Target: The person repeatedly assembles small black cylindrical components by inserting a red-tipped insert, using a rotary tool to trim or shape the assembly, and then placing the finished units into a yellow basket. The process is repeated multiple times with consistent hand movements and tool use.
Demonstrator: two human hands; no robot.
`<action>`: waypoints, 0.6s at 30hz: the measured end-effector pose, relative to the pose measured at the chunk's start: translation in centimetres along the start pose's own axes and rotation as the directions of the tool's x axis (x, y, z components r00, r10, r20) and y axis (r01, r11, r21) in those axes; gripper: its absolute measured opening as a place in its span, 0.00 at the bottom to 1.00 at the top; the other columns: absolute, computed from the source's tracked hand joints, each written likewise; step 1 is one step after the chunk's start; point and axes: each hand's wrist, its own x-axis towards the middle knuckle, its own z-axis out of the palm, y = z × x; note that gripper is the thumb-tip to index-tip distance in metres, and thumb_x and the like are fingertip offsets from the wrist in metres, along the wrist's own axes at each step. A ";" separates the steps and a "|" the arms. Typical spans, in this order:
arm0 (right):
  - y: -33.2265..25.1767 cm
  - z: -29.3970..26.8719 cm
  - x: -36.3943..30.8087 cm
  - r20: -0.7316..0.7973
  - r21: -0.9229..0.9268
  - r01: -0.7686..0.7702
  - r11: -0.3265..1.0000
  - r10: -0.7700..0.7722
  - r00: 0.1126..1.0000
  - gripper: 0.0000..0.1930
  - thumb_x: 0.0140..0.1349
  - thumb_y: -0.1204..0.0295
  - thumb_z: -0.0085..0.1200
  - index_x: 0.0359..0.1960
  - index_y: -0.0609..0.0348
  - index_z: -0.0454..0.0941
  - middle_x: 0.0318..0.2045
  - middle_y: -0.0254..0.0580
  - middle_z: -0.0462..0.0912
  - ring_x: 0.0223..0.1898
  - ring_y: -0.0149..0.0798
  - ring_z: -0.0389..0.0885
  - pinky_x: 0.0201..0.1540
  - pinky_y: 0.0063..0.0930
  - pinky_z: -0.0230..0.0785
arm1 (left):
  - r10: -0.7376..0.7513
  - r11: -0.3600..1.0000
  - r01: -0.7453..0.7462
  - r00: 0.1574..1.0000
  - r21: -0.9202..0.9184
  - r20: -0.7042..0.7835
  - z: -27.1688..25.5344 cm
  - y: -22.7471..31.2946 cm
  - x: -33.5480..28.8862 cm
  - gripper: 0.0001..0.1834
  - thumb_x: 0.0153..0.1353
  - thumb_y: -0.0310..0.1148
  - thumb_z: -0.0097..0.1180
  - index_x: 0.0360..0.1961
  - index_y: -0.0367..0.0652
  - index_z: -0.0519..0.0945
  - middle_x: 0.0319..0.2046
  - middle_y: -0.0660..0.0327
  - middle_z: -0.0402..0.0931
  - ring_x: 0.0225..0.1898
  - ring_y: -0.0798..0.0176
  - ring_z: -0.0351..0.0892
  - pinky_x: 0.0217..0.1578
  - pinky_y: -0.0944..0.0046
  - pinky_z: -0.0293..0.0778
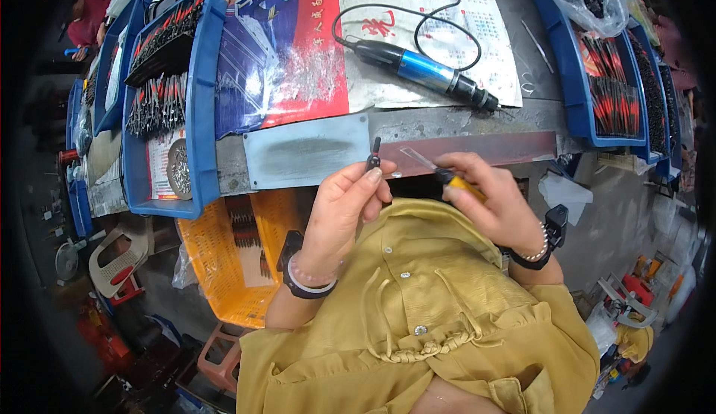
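- A small dark part [374,161], its thin stem upward, is pinched narrowly between the thumb and fingers of the left hand [339,205], just beside the right edge of the pale blue plate [257,145]; with so little surface gripped, it could be twisted loose or dropped if it were pushed from the side.
- A yellow-handled tool [467,187] is wrapped by the fingers of the right hand [503,201], farther right of the plate. Its clear blade [419,159] is pointed leftward, toward the plate and the left hand, and is held apart from the part; should the tool slip under force, the left fingertips could be struck.
- Both hands are held near the bench's front edge, at about the height of the plate's lower half in the view; a dropped part could be lost below the bench or caught in the garment's folds.
- Beyond the plate, up and to the right, a blue-and-black driver [425,69] is laid on a paper sheet [492,71]; it could be dragged or rolled if its cable were snagged.
- Left of the plate, loose metal pieces [179,168] are kept in a blue bin [206,115]; these could be spilled by a knock from the left arm.
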 end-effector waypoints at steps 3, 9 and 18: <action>-0.4 1.8 -0.2 -0.026 -0.064 0.138 0.988 -0.140 0.990 0.18 0.59 0.79 0.56 0.51 0.64 0.73 0.40 0.50 0.79 0.34 0.49 0.81 0.36 0.32 0.75 | 0.002 1.000 -0.002 1.000 -0.002 -0.015 0.0 -0.3 -0.3 0.13 0.70 0.30 0.47 0.50 0.34 0.76 0.27 0.65 0.73 0.21 0.78 0.61 0.22 0.78 0.58; -0.2 2.3 0.0 -0.018 -0.125 0.254 0.959 -0.258 0.966 0.20 0.56 0.81 0.57 0.51 0.62 0.74 0.34 0.46 0.77 0.32 0.47 0.80 0.32 0.34 0.73 | 0.048 0.993 -0.045 0.998 0.107 -0.032 0.4 -0.5 -0.8 0.14 0.71 0.32 0.48 0.51 0.36 0.76 0.26 0.70 0.69 0.22 0.81 0.57 0.23 0.78 0.54; 0.0 2.6 -0.3 -0.028 -0.143 0.226 0.964 -0.232 0.972 0.18 0.56 0.80 0.57 0.50 0.63 0.75 0.35 0.48 0.79 0.33 0.49 0.81 0.33 0.34 0.75 | 0.172 0.938 -0.135 0.981 0.320 -0.090 0.7 -1.0 -1.0 0.15 0.70 0.30 0.48 0.53 0.32 0.75 0.27 0.67 0.71 0.22 0.78 0.61 0.23 0.78 0.57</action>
